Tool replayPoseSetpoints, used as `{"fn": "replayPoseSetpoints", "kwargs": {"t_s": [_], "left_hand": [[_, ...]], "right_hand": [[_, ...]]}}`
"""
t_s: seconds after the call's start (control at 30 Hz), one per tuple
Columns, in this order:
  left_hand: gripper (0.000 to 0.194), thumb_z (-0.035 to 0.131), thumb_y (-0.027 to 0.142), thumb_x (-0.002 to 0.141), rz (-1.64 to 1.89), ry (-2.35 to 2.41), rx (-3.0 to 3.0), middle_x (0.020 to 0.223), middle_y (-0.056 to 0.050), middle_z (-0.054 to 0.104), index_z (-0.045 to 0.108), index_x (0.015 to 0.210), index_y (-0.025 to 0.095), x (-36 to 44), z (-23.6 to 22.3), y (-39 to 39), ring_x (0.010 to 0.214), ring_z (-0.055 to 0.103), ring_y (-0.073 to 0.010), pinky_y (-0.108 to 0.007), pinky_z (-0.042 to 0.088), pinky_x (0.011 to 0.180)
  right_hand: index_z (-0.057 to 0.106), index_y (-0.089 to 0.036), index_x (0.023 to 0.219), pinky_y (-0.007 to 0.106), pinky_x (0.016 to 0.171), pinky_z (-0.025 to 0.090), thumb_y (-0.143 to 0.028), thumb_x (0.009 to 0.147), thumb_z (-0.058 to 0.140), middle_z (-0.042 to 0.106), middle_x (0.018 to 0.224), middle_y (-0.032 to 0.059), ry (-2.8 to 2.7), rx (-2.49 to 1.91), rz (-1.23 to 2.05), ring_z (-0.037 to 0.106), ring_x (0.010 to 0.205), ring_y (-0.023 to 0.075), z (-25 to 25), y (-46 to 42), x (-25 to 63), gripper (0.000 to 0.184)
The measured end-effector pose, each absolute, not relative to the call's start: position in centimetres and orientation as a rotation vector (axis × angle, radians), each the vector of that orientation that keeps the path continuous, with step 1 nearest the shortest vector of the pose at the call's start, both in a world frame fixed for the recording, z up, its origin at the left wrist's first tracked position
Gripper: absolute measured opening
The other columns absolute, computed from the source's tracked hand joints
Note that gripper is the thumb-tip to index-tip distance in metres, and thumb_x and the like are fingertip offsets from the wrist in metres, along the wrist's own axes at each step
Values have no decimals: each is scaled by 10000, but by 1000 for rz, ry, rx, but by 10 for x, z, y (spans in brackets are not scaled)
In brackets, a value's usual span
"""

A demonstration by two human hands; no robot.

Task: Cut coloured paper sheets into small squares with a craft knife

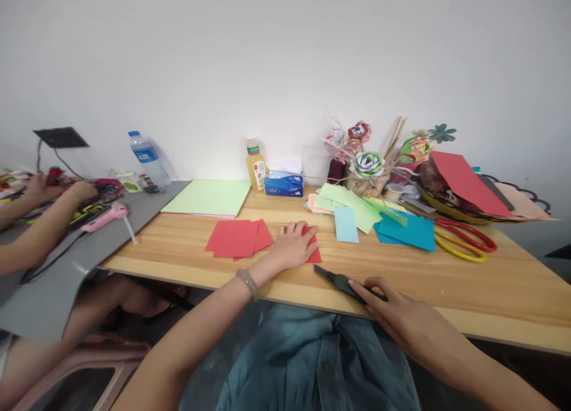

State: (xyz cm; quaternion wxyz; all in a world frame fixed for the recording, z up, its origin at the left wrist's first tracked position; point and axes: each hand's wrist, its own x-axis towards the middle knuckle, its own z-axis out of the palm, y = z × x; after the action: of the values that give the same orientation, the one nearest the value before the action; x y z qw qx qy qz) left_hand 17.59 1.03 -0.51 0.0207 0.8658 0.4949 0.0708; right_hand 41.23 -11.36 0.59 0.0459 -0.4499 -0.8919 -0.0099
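Observation:
My left hand [295,244] lies flat with fingers spread on a small red sheet of paper [314,255], which shows past the fingers on the right. Left of it, several red paper pieces [236,238] overlap on the table. My right hand [401,313] is closed round a dark green utility knife [345,285], held near the table's front edge. Its blade is out and points up and left, just below the red sheet. A light blue paper piece [347,224] lies beyond, to the right of my left hand.
Behind are light green sheets [209,197], a juice bottle [256,166], a tissue pack [284,185] and paper flowers [367,163]. Blue paper [408,232] and scissors with red and yellow handles [464,241] lie right. A co-worker's hands [62,191] and a pink glue gun [105,217] are left.

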Motion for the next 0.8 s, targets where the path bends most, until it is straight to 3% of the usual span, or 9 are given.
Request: {"fn": "replayPoseSetpoints", "kwargs": {"t_s": [0.3,0.53,0.7,0.8], "left_hand": [[485,161,421,953,259,1516,2668,1374,-60,378,306,1377,237,172,-9,14,1190,352,-253,-414,307,970],[490,180,421,947,262,1524,2649,1380,-59,378,319,1379,236,172,-10,16,1191,347,-260,-431,303,980],[475,193,377,953,227,1462,2657,1420,-43,359,348,1375,221,165,-10,18,1226,336,-223,-360,285,1021],[488,179,389,958,191,1410,2676,1474,-44,287,318,1392,215,162,-10,15,1294,275,-226,-413,214,1067]], "right_hand": [[297,-223,1404,295,541,532,-113,875,340,485,1221,142,-2750,-1429,-81,649,654,146,2,-113,413,542],[343,-204,1380,305,574,536,-142,892,312,485,1218,151,-2712,-1496,-9,653,698,158,6,-114,408,492],[379,-211,1362,287,509,504,-235,926,281,562,1044,118,-2656,-1532,-46,629,585,145,6,-115,406,448],[398,-239,1353,258,477,465,-273,930,288,579,922,78,-2622,-1535,-71,603,530,129,4,-116,403,439]]}}
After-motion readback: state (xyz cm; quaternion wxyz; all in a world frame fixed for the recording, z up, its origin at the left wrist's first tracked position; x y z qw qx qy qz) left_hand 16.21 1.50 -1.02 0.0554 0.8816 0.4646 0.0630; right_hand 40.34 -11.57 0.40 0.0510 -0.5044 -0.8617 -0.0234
